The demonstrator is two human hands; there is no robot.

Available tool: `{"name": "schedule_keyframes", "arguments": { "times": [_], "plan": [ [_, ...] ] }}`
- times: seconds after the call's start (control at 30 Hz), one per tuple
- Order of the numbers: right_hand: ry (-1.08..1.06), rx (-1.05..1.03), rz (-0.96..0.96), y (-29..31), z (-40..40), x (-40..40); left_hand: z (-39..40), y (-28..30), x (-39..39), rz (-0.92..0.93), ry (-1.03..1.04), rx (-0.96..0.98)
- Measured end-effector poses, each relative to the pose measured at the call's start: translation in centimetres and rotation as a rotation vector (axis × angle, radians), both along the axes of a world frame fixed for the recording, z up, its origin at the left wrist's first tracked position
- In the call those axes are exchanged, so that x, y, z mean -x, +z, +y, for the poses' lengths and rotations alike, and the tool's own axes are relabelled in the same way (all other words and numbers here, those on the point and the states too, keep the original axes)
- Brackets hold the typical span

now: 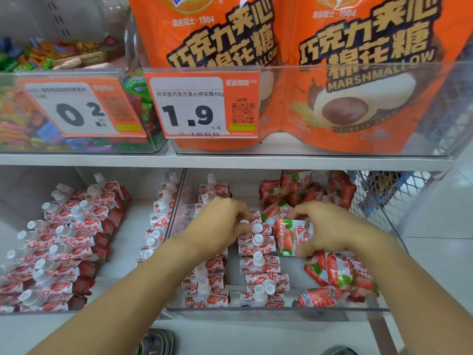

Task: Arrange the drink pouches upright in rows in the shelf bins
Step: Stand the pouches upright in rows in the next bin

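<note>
- Nearest, at 5 o'clock in the right bin [281, 310], a loose heap [340, 280] of pouches lies flat and unsorted; at 6 o'clock two rows [258, 267] stand with caps up, running front to back.
- Right hand [330, 226] sits mid-bin, fingers curled round one pouch [291, 237], thumb below and fingertips along its upper edge. The pouch faces the camera, tilted, its long axis roughly up-down, cap not visible.
- That pouch touches the far end of the right-hand row, just at 9 o'clock from the palm, so the right hand is nearer the open slot.
- Left hand [220, 221] is at 9 o'clock of the pouch, fingers bent down over the row's far caps; whether it pinches one or only steadies them is hard to tell.
- Farther, at 1 o'clock, a second pile [304, 190] leans against the back.
- At 10 o'clock, the left bin [84, 312] holds slanted rows.
</note>
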State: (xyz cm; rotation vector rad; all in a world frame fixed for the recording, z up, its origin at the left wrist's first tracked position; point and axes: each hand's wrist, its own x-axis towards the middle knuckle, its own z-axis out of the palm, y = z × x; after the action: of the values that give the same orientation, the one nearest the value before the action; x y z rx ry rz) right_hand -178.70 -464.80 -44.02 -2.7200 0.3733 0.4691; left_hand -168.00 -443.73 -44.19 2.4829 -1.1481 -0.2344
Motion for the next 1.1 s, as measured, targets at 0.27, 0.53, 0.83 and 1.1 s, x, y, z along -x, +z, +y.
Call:
{"name": "schedule_keyframes", "arguments": {
  "times": [0.27, 0.53, 0.83, 1.1],
  "plan": [
    [0.031, 0.099, -0.082, -1.1, 0.4, -1.1, -0.2, -0.3, 0.0, -0.085, 0.000, 0.087],
    [-0.334, -0.210, -0.606, 2.0, 0.1, 0.1, -0.2, -0.4, 0.0, -0.099, 0.029, 0.167],
    [-0.072, -0.084, -0.800, -2.5, 4.2, -6.8, 0.0, -0.4, 1.0, -0.100, 0.077, 0.208],
    [0.042, -0.276, -0.436, -2.3, 4.0, -6.4, 0.4, 0.7, 0.1, -0.071, 0.122, 0.251]
  ]
}}
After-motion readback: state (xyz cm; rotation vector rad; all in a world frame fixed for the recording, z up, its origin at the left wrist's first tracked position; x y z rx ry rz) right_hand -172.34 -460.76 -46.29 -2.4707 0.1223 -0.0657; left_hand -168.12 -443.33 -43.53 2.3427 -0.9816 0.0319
